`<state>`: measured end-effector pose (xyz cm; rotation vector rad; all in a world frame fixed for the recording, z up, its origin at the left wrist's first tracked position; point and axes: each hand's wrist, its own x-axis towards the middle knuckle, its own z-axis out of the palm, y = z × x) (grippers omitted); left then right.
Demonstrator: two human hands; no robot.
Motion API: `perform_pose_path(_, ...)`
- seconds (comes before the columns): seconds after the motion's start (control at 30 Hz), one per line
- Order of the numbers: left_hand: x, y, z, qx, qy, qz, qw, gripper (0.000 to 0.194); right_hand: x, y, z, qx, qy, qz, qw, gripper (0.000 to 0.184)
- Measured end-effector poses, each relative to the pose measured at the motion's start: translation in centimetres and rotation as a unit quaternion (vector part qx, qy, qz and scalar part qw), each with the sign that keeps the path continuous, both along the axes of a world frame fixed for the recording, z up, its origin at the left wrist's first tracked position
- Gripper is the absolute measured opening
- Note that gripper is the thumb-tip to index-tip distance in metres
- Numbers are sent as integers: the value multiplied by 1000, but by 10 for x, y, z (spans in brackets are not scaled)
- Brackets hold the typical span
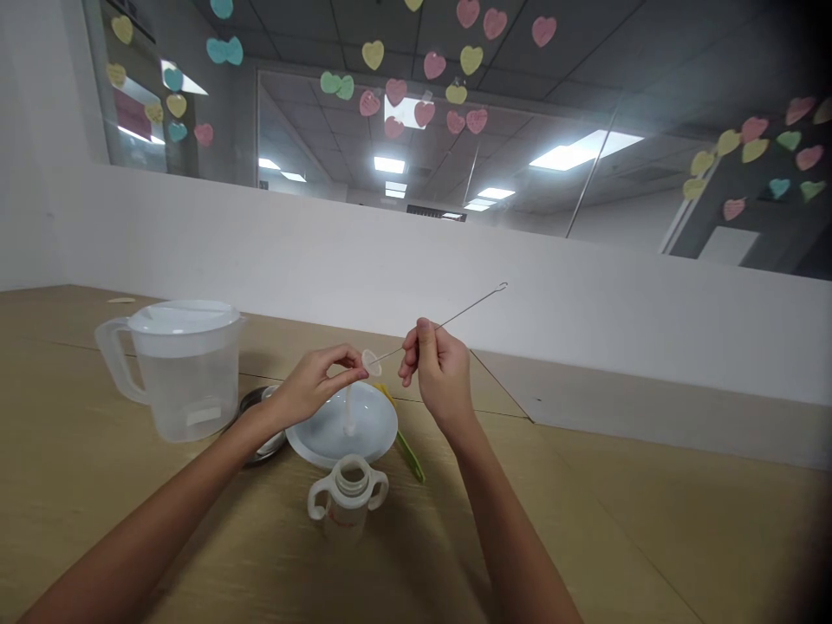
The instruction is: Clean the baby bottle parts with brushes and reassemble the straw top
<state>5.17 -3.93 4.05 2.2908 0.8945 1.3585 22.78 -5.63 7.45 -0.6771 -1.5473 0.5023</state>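
My left hand (pixel 320 375) pinches a small translucent silicone part (pixel 371 361) with a soft straw (pixel 349 409) hanging from it. My right hand (pixel 437 368) is closed on a thin wire brush (pixel 455 318) whose looped end points up and right; its tip meets the silicone part. Below the hands lies a pale plate (pixel 373 429). An open baby bottle with two handles (pixel 347 497) stands upright in front of the plate on the wooden table (pixel 617 520).
A clear lidded pitcher (pixel 182 368) stands at the left. A metal dish (pixel 256 425) sits partly under my left forearm. A green and yellow tool (pixel 408 452) lies at the plate's right edge. A white wall with windows above runs behind the table.
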Motion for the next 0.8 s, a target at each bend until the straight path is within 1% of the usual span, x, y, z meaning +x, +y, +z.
perform_pose_path(0.2,-1,1,-1,5,-3,-5,1000,18,1,-2,3,-35,1,47,998,42)
perform_pose_path(0.27,-1,1,-1,8,0,-3,1000,18,1,-2,2,-25,7,38,999,41)
perform_pose_path(0.4,1,-3,1,12,7,5,1000,18,-1,-1,0,3,-8,-4,1000,41)
perform_pose_path(0.47,2,-4,2,11,10,5,1000,18,-2,-2,-1,2,-26,-4,1000,42)
perform_pose_path(0.67,1,-2,1,6,7,-2,1000,17,-3,-3,-1,-29,-48,52,997,43)
perform_pose_path(0.73,-1,0,-1,1,8,-3,1000,17,-1,-4,2,-42,-36,76,996,41)
perform_pose_path(0.8,-3,3,-2,-4,9,3,1000,18,1,-7,6,-40,2,83,996,42)
